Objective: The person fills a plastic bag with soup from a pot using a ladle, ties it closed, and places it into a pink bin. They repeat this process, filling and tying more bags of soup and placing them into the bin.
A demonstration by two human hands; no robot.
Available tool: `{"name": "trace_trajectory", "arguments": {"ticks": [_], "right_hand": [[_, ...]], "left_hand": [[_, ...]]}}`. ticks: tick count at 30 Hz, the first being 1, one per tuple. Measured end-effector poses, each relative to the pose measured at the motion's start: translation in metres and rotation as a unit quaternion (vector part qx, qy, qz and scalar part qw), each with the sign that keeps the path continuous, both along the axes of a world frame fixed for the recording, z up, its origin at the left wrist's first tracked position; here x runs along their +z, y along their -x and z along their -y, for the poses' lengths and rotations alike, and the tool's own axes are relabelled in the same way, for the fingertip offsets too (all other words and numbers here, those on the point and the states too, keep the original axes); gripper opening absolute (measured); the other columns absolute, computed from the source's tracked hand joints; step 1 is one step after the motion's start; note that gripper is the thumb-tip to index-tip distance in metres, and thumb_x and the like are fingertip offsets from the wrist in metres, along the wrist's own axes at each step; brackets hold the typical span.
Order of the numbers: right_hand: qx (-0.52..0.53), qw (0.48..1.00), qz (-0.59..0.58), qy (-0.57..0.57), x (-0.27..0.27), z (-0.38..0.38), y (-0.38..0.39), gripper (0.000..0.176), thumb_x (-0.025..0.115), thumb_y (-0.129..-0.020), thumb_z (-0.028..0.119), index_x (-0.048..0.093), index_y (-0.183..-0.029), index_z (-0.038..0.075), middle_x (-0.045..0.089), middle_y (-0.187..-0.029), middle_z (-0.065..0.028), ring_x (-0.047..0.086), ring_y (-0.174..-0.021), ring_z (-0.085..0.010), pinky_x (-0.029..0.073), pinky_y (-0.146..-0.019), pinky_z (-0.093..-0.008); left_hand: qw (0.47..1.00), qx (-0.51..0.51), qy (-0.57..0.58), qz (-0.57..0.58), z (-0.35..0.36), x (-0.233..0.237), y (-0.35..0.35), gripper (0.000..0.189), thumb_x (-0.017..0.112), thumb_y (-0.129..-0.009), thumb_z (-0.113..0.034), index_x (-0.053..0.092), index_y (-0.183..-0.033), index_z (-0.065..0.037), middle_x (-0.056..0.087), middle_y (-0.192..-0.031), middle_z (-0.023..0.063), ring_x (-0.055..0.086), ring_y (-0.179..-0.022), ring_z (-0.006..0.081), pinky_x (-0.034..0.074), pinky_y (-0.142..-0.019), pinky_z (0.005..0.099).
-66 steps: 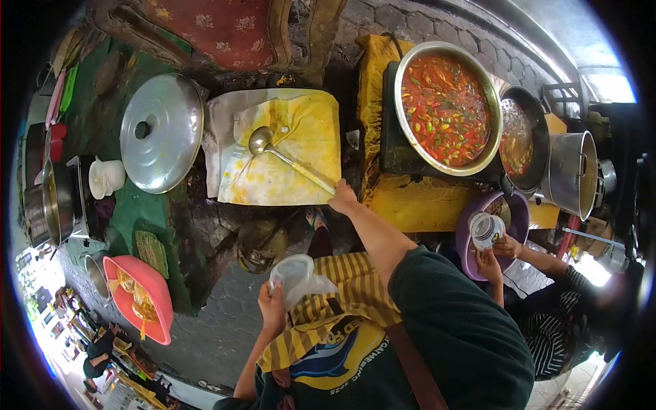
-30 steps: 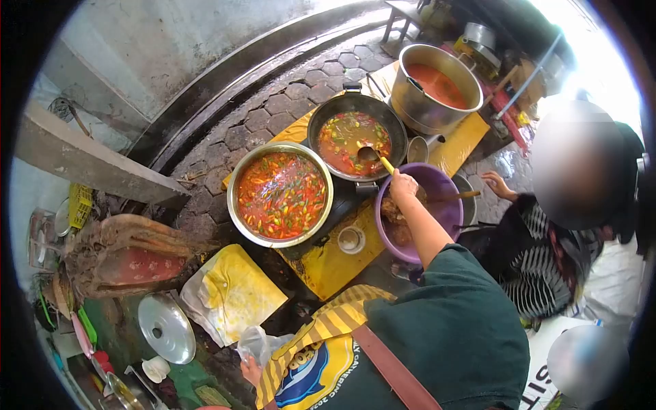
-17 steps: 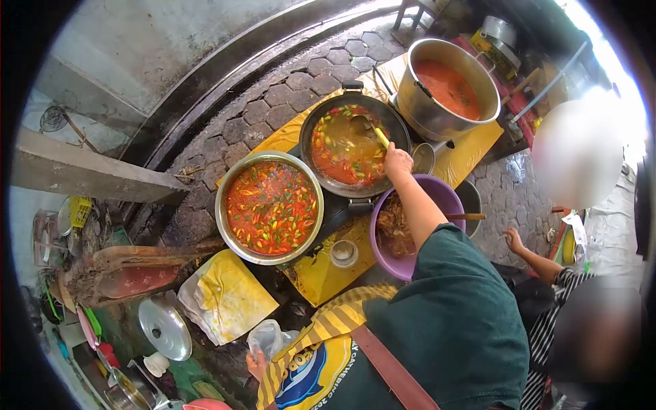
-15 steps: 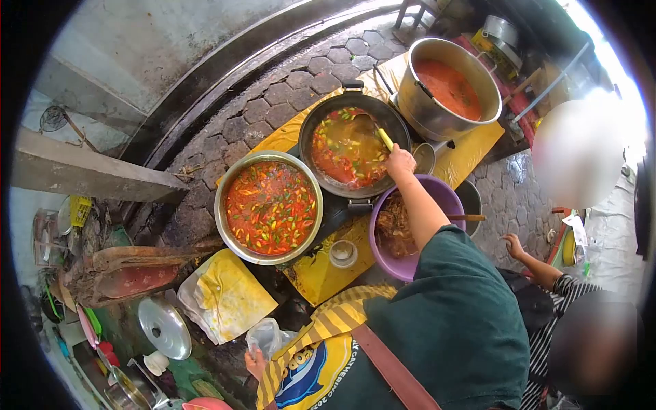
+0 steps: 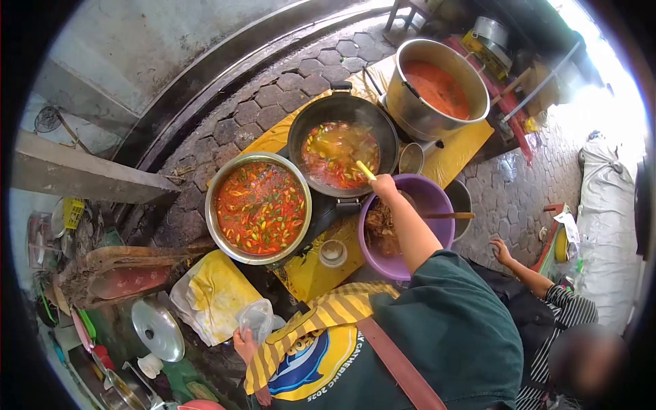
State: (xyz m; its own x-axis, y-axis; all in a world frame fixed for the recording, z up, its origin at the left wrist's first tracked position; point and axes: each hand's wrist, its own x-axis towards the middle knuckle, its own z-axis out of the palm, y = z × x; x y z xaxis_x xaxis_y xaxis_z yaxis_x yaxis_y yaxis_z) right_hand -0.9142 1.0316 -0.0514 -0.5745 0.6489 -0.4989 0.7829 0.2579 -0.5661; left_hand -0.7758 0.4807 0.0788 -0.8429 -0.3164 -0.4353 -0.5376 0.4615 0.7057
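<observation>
My right hand (image 5: pixel 383 185) is closed round the yellow handle of a ladle (image 5: pixel 366 169), whose head is sunk in the reddish, oily broth of a black wok (image 5: pixel 383 123). Chopped peppers float in that broth. Low in the view, my left hand (image 5: pixel 244 344) grips a clear plastic container (image 5: pixel 255 318), beside a yellow-stained cloth (image 5: pixel 222 290). A steel basin (image 5: pixel 212 205) full of red sauce with chillies stands left of the wok. Under my right forearm is a purple basin (image 5: pixel 443 198) with brown meat and a wooden-handled utensil (image 5: pixel 454 215).
A tall steel pot (image 5: pixel 410 116) of red liquid stands behind, on the yellow-covered table (image 5: pixel 465 150). A small clear cup (image 5: pixel 333 253) sits near the front. Left are a pot lid (image 5: pixel 157 329) and a wooden beam. At right, another person's hand (image 5: pixel 501 251) is stretched out.
My right hand and the ladle have moved toward me in the wok, and the ladle's head has sunk from sight. My left hand has raised the clear container. The view has shifted slightly.
</observation>
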Motion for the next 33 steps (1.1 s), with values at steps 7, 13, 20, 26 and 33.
{"name": "trace_trajectory", "arguments": {"ticks": [7, 13, 20, 26, 33], "right_hand": [[0.144, 0.986, 0.04, -0.071, 0.026, 0.01, -0.025, 0.033, 0.063, -0.073, 0.026, 0.066, -0.098, 0.005, 0.064, -0.088, -0.0199, 0.062, -0.084, -0.0327, 0.047, -0.077, -0.0402], [0.174, 0.978, 0.075, -0.086, 0.044, -0.003, -0.047, 0.032, 0.059, -0.077, 0.028, 0.065, -0.103, 0.011, 0.064, -0.095, -0.0179, 0.061, -0.091, -0.0322, 0.047, -0.081, -0.0404], [0.111, 0.969, 0.101, -0.197, 0.046, -0.007, -0.043, 0.029, 0.055, -0.08, 0.026, 0.062, -0.105, 0.013, 0.064, -0.097, -0.0154, 0.061, -0.091, -0.0337, 0.048, -0.079, -0.0442], [0.039, 0.976, 0.042, -0.21, 0.025, -0.011, -0.013, 0.034, 0.057, -0.08, 0.023, 0.057, -0.113, 0.013, 0.063, -0.095, -0.0173, 0.06, -0.092, -0.035, 0.047, -0.078, -0.0455], [-0.085, 0.956, -0.193, 0.203, 0.007, -0.016, 0.029, 0.051, 0.069, -0.074, 0.018, 0.052, -0.119, 0.005, 0.062, -0.087, -0.0085, 0.057, -0.066, -0.013, 0.046, -0.062, -0.0267]], "left_hand": [[0.989, -0.102, -0.098, 0.047, 0.047, -0.036, 0.003, 0.028, 0.055, -0.084, -0.013, 0.052, -0.109, 0.001, 0.059, -0.098, 0.0106, 0.054, -0.09, 0.0174, 0.044, -0.079, 0.0306], [0.996, -0.051, -0.067, -0.003, 0.042, -0.05, -0.005, 0.028, 0.055, -0.084, -0.013, 0.052, -0.108, 0.001, 0.059, -0.098, 0.0109, 0.054, -0.089, 0.0181, 0.044, -0.079, 0.0309], [0.995, -0.037, -0.09, -0.009, 0.05, -0.045, -0.016, 0.025, 0.055, -0.082, -0.009, 0.055, -0.104, 0.001, 0.06, -0.096, 0.0101, 0.055, -0.087, 0.0182, 0.043, -0.079, 0.0306], [0.994, -0.028, -0.102, -0.019, 0.056, -0.051, -0.033, 0.023, 0.055, -0.081, -0.008, 0.057, -0.102, 0.001, 0.06, -0.094, 0.0089, 0.054, -0.086, 0.016, 0.043, -0.079, 0.0304], [0.999, -0.036, -0.03, 0.011, 0.052, -0.032, -0.044, 0.022, 0.056, -0.08, -0.007, 0.056, -0.1, 0.002, 0.06, -0.092, 0.0084, 0.053, -0.084, 0.0163, 0.043, -0.078, 0.0304]]}}
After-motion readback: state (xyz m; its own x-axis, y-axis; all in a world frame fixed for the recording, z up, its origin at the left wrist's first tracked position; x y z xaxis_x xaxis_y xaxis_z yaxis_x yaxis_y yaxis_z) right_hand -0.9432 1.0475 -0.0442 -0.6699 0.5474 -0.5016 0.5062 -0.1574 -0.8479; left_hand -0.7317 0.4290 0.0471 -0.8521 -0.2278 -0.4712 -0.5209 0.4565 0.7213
